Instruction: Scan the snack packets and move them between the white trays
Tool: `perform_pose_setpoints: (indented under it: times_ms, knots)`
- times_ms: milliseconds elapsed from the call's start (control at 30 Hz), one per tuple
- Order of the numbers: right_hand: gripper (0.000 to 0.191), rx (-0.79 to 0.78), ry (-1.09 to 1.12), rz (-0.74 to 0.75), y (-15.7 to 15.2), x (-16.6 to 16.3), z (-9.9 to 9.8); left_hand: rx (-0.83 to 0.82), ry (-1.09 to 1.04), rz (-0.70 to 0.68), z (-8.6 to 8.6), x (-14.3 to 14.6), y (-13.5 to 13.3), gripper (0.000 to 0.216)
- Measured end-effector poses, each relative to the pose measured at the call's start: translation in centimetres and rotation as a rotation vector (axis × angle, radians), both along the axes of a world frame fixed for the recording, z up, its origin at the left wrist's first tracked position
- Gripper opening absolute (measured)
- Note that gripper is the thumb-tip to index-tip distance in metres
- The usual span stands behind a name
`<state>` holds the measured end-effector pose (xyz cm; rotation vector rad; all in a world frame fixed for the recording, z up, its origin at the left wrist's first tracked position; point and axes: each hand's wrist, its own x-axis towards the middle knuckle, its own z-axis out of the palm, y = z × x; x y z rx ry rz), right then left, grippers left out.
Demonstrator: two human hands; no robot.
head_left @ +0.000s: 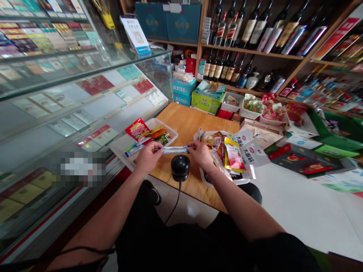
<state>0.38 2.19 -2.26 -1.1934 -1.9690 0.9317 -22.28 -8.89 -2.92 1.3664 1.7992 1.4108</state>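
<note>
One narrow blue-and-white packet (175,150) stretches between my left hand (149,156) and my right hand (200,154), its long axis running left to right and nearly level. One end points toward the left edge of the wooden table (187,117), the other toward the right edge. It is over the middle of the table, just beyond a round black device (180,166) that stands close to the near edge. Which end is its top I cannot tell.

Both my forearms reach forward and slant inward, the left from the lower left, the right from the lower right, past the near side of the right tray (203,178). My hands are apart, linked only by the packet: each is closed on one end, pinching it between thumb and bent fingers.

The left tray (173,133) lies along the table's left edge, with a red packet (138,129) at its far side. The right tray, by the right edge, is heaped with snack bags, a yellow-and-pink pouch (234,155) on top. From the device a black cable (178,200) drops past the near edge.
</note>
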Motion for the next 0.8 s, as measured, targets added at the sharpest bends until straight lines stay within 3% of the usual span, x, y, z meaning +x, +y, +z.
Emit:
perform_pose_setpoints:
  times_ms: [267, 500, 800]
  knots:
    - [0.011, -0.036, -0.066, -0.031, 1.4, -1.4, -2.1, -0.013, 0.121, 0.053, -2.6, -1.2, 2.3, 0.019]
    - [0.011, -0.047, -0.112, -0.012, 1.6, -1.5, -3.2, -0.044, 0.155, 0.065, -4.4, -1.6, 2.8, 0.02]
    - [0.015, -0.039, -0.085, -0.032, 1.5, -1.6, -3.5, -0.051, 0.123, 0.091, -3.0, -0.8, 2.5, 0.018]
